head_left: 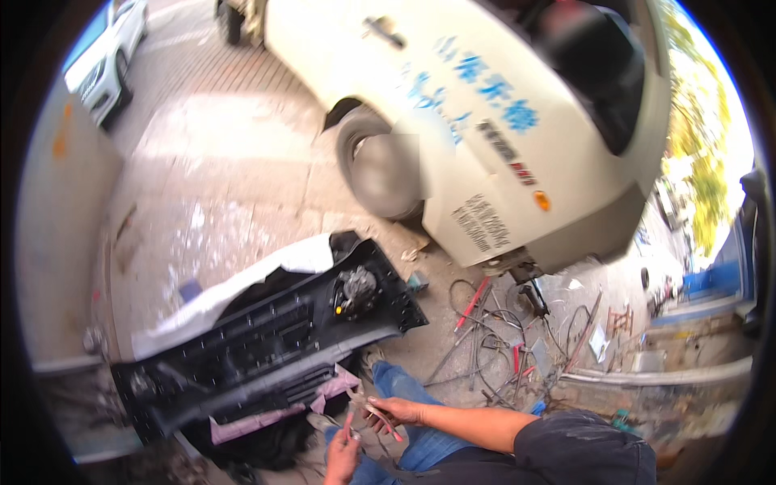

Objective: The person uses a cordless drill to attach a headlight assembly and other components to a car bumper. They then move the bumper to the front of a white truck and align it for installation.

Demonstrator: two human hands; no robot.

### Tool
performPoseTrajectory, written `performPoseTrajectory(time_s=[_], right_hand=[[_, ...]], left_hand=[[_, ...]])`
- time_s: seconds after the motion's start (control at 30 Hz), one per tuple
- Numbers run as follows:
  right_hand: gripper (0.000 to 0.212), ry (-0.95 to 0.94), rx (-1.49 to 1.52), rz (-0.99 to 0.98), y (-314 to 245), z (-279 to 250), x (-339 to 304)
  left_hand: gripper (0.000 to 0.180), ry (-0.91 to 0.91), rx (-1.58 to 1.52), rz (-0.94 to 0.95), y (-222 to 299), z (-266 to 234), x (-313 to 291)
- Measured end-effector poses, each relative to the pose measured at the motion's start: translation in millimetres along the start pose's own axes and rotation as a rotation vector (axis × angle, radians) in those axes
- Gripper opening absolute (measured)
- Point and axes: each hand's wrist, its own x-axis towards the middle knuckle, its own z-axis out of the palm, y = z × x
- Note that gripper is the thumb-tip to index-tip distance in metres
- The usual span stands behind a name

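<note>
In front of my lap is a hand tool with two red handles, which looks like pliers (393, 428). My left hand (343, 457) is closed round one handle from below. My right hand (394, 411) grips the tool higher up, near its pale head, where the fingers partly hide it. Whether something small sits in the jaws is too blurred to tell. Just left of the hands lies a long black plastic vehicle front panel (242, 356), with a round lamp (357, 291) fitted at its far right end. Pink sheeting (257, 423) hangs along its near edge.
A cream van (453, 162) with its front bodywork off stands ahead. Tangled hoses and red-handled rods (472, 305) lie on the ground to the right. A white sheet (242, 283) lies behind the panel. A wall (65, 226) stands left; a white car (103, 65) is parked beyond.
</note>
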Motion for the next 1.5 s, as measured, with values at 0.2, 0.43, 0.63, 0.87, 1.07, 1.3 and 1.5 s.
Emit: performPoseTrajectory(time_s=[0.2,0.43,0.63,0.87,1.07,1.3,1.5], right_hand=[[0.035,-0.082,0.298,-0.229,12.0,55.2,-81.1],[0.019,0.315,0.761,-0.786,133.4,72.6,-193.2],[0.021,0.981,1.247,-0.855,311.6,8.8,-243.4],[0.01,1.343,1.541,-0.402,495.4,18.3,-194.2],[0.032,1.254,1.7,-0.251,527.2,18.1,-161.0],[0.038,1.1,1.646,-0.69,527.8,-39.9,-189.8],[0.04,1.041,1.567,-0.562,555.3,-108.8,-199.4]], left_hand=[[0.023,-0.204,0.534,0.298,36.6,13.0,-47.7],[0.058,-0.072,1.243,0.459,80.3,-86.3,-97.1],[0.042,-0.041,1.708,0.595,86.6,-196.6,-85.9],[0.031,0.191,0.917,0.206,14.1,-286.7,-117.9],[0.034,0.194,1.077,0.01,-47.0,-269.5,-120.3],[0.045,0.072,1.36,0.078,-33.5,-145.8,-72.5],[0.057,-0.169,1.77,0.446,56.0,-25.8,-51.2]])
